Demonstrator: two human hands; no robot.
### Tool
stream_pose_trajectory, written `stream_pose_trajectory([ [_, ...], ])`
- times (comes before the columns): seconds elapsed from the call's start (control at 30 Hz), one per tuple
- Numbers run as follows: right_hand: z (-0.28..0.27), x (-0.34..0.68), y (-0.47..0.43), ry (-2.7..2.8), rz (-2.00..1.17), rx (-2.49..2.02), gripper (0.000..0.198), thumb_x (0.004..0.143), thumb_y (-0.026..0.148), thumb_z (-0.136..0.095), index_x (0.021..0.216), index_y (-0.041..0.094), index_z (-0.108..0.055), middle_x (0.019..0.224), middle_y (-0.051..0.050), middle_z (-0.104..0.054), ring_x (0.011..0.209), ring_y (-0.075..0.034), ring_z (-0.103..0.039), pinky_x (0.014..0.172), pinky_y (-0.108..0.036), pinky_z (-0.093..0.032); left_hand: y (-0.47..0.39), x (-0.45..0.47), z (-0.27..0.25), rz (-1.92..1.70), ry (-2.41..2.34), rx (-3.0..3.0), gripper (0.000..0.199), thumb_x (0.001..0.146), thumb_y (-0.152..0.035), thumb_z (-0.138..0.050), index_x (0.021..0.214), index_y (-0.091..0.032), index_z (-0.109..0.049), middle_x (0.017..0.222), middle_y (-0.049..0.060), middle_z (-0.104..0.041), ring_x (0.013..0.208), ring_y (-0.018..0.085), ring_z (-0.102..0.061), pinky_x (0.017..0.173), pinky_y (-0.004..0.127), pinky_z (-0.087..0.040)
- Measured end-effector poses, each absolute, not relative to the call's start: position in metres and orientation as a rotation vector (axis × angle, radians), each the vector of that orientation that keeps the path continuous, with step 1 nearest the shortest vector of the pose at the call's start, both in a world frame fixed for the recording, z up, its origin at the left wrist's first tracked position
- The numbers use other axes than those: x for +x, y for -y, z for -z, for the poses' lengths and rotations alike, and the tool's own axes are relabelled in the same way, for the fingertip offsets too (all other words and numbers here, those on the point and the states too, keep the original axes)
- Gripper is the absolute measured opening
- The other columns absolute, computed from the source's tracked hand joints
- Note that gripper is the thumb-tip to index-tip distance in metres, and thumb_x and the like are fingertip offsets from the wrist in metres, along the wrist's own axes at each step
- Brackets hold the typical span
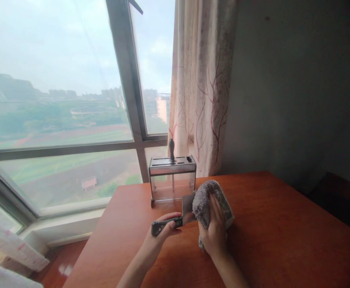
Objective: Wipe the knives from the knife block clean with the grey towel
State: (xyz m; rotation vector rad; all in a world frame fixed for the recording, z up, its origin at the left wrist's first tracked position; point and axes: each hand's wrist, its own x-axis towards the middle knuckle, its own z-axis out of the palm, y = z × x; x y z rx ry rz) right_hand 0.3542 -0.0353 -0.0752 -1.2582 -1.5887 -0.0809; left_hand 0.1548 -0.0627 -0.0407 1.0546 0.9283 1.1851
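Observation:
My left hand (163, 232) is closed round the black handle of a cleaver (188, 208), held above the table with its broad blade pointing right. A fluffy grey cloth (203, 202) is gripped in my right hand (215, 230). The cloth is folded over the far part of the blade and hides it. Just behind the cleaver stands a clear-sided knife block (172, 162) with a metal-edged slotted top. One dark-handled tool (171, 149) sits upright in it, its thin shaft showing through the clear side.
The reddish-brown wooden table (283, 232) extends under both hands and to the right. Behind the knife block hangs a patterned curtain (205, 88) beside a large framed window (57, 148). A dark wall (277, 100) rises at the right.

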Motion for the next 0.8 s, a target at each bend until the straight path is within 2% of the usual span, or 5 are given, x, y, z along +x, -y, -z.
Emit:
stream_pose_trajectory([
  [0.13,0.063,0.333,0.055,1.782,0.044,-1.124,0.066,0.081,0.025,-0.048,0.143,0.012,-0.029,0.148,-0.016,-0.034,0.137,-0.035,-0.028,0.108,-0.058,-0.028,0.063,0.157,0.042,-1.194,-0.897,1.030,0.040,0.079,-0.035,-0.067,0.115,-0.018,-0.067,0.107,0.011,-0.070,0.102,0.029,-0.061,0.086,0.039,-0.050],
  [0.37,0.050,0.325,0.067,2.083,0.040,-0.916,0.072,0.074,0.028,-0.054,0.141,0.014,-0.033,0.147,-0.012,-0.038,0.137,-0.033,-0.028,0.109,-0.055,-0.026,0.064,0.160,0.031,-1.197,-0.859,1.075,0.040,0.076,-0.038,-0.069,0.110,-0.017,-0.069,0.105,0.009,-0.071,0.103,0.029,-0.059,0.087,0.036,-0.047],
  [0.5,0.049,0.334,0.059,2.049,0.048,-0.958,0.072,0.072,0.026,-0.055,0.140,0.014,-0.035,0.145,-0.012,-0.040,0.136,-0.033,-0.030,0.108,-0.054,-0.026,0.063,0.160,0.031,-1.169,-0.901,1.144,0.038,0.073,-0.037,-0.072,0.105,-0.016,-0.071,0.103,0.009,-0.072,0.103,0.030,-0.059,0.087,0.036,-0.047],
  [0.6,0.051,0.338,0.054,1.993,0.067,-0.993,0.072,0.072,0.027,-0.055,0.140,0.014,-0.035,0.144,-0.013,-0.041,0.135,-0.034,-0.032,0.107,-0.054,-0.028,0.063,0.161,0.036,-1.168,-0.944,1.105,0.041,0.068,-0.039,-0.076,0.102,-0.015,-0.072,0.096,0.010,-0.073,0.096,0.030,-0.063,0.082,0.037,-0.050],
  [0.8,0.064,0.356,0.037,1.751,0.130,-1.175,0.067,0.078,0.025,-0.053,0.141,0.015,-0.033,0.141,-0.014,-0.044,0.132,-0.033,-0.036,0.105,-0.056,-0.033,0.064,0.158,0.037,-1.269,-0.973,1.037,0.037,0.072,-0.040,-0.072,0.100,-0.016,-0.073,0.101,0.013,-0.072,0.087,0.029,-0.065,0.076,0.039,-0.053],
])
